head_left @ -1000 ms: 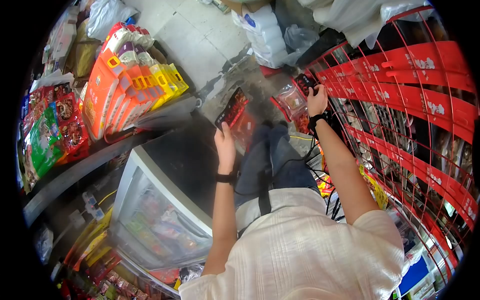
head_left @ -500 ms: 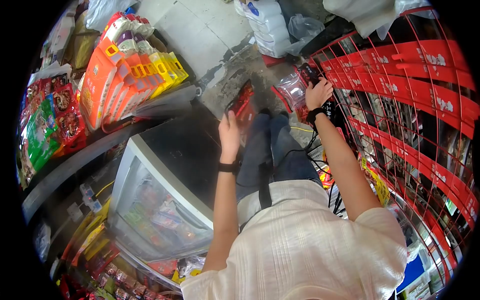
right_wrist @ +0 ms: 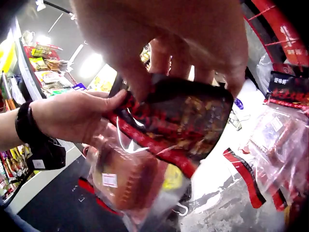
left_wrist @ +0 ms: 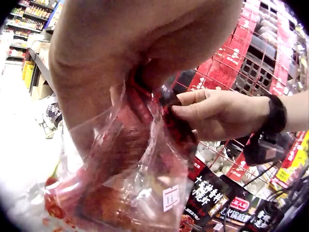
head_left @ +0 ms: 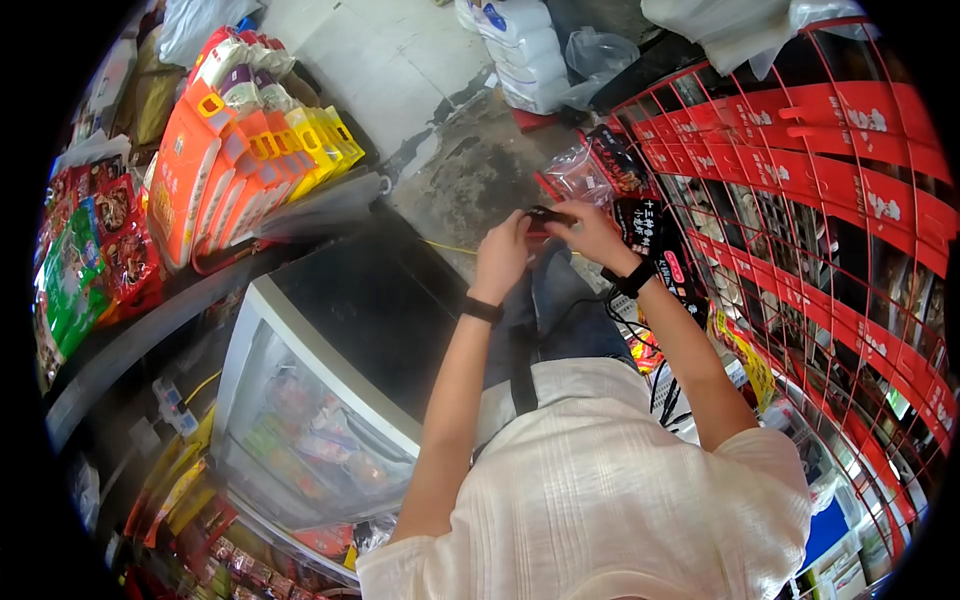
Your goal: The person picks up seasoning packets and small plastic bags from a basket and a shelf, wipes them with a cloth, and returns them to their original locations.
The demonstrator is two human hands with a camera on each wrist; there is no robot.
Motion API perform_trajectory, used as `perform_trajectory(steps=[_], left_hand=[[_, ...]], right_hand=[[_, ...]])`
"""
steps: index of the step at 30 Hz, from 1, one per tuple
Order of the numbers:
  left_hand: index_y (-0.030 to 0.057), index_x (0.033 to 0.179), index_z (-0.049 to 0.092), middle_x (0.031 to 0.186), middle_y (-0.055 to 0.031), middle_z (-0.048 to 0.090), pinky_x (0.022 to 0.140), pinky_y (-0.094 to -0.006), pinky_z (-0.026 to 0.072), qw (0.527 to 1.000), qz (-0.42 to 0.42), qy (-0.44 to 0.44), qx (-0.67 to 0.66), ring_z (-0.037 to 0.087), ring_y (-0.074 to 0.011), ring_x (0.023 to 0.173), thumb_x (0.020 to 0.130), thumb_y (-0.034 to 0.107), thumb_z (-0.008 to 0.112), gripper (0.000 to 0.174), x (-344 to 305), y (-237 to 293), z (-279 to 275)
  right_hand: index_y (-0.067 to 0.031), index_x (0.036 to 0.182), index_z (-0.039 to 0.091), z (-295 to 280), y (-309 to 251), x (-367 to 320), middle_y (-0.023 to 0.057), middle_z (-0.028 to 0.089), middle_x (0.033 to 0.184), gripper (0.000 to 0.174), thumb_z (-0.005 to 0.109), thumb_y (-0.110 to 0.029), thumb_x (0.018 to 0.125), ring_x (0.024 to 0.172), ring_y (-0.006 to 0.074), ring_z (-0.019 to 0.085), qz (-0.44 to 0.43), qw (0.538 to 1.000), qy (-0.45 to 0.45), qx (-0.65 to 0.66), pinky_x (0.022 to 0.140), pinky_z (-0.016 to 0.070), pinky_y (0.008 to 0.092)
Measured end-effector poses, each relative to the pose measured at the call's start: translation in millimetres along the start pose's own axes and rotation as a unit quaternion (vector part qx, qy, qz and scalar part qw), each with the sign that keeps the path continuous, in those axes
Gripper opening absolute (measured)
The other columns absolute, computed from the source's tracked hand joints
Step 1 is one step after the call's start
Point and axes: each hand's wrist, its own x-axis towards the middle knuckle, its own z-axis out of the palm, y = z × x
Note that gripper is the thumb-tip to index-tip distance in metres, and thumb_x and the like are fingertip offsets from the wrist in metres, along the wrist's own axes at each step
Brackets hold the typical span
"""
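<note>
My left hand [head_left: 500, 255] grips the clear bag [left_wrist: 130, 179], my right hand [head_left: 590, 232] pinches the dark packet [right_wrist: 183, 121] against it, frame centre; slick plastic could slip free

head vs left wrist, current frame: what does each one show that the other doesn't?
Head only: the glass-topped freezer, the orange packs and the white shirt. Left wrist only: the clear bag of red-brown food hanging from the left hand, with its white sticker. Both: the right hand pinching a dark packet next to the left hand, and the red wire rack.
</note>
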Motion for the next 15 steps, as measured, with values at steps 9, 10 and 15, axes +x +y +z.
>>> perform_trajectory(steps=[9, 10, 15], left_hand=[[0.0009, 0.097, 0.054, 0.081, -0.0148, 0.062, 0.065, -0.033, 0.0454, 0.993, 0.089, 0.029, 0.074, 0.06, -0.0252, 0.074, 0.078, 0.028, 0.062, 0.034, 41.5, -26.8, 15.1], [0.0009, 0.095, 0.055, 0.082, -0.0151, 0.061, 0.064, -0.032, 0.0452, 0.994, 0.089, 0.008, 0.064, 0.06, -0.0245, 0.073, 0.073, 0.03, 0.066, 0.038, 46.4, -31.1, 15.7], [0.0001, 0.092, 0.056, 0.078, -0.0137, 0.061, 0.062, -0.0322, 0.0445, 0.988, 0.092, -0.049, 0.11, 0.058, -0.0234, 0.069, 0.076, 0.025, 0.064, 0.03, 61.1, -41.6, 24.2]], right_hand=[[0.004, 0.079, 0.061, -33.7, 50.2, 7.5, 0.0031, 0.061, 0.07, 0.016, 0.065, -0.011, 0.076, 0.062, 0.0067, 0.052, 0.124, 0.971, 0.139, 0.151, 0.057, 0.0402, 0.0228], [0.0037, 0.079, 0.06, -37.0, 59.2, 8.9, 0.0027, 0.061, 0.071, 0.014, 0.066, -0.009, 0.075, 0.064, 0.0066, 0.052, 0.102, 0.972, 0.149, 0.152, 0.057, 0.0405, 0.0226], [0.0034, 0.086, 0.059, -50.4, 73.0, 4.0, 0.0042, 0.061, 0.072, 0.017, 0.066, -0.008, 0.075, 0.063, 0.0077, 0.054, 0.139, 0.971, 0.136, 0.135, 0.057, 0.0413, 0.0225]])
